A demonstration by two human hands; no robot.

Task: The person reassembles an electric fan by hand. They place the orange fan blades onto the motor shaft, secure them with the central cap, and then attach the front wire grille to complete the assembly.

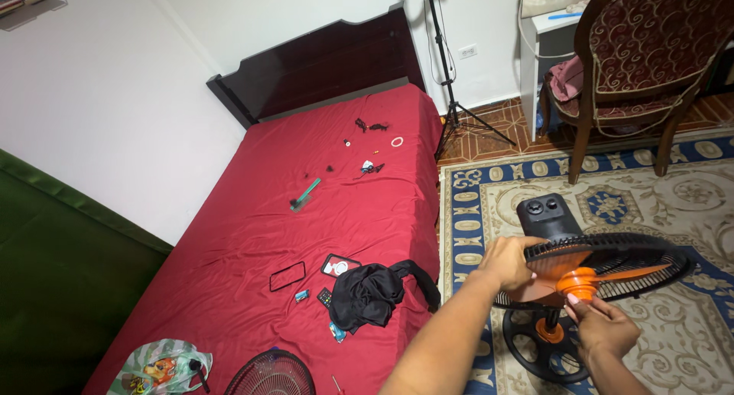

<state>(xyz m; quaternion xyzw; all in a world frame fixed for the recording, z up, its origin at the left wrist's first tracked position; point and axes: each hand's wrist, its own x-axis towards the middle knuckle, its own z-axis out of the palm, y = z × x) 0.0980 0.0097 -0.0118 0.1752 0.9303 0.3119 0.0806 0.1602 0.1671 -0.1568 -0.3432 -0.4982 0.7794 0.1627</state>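
A standing fan [547,215] with a black body stands on the carpet, its head tilted flat. My left hand [506,262] grips the rim of the black rear grille [650,251]. My right hand [604,326] pinches the orange hub cap [578,282] at the centre of the orange blades [638,272]. The fan's round black base [535,349] sits below my hands. A detached front grille [269,373] lies at the bed's near edge.
A bed with a red sheet [321,219] carries a black cloth [371,292], two phones, a green-handled tool [304,195] and small parts. A wooden chair [642,66] stands at the back right, a tripod [455,97] beside the bed, a patterned carpet [688,204] underfoot.
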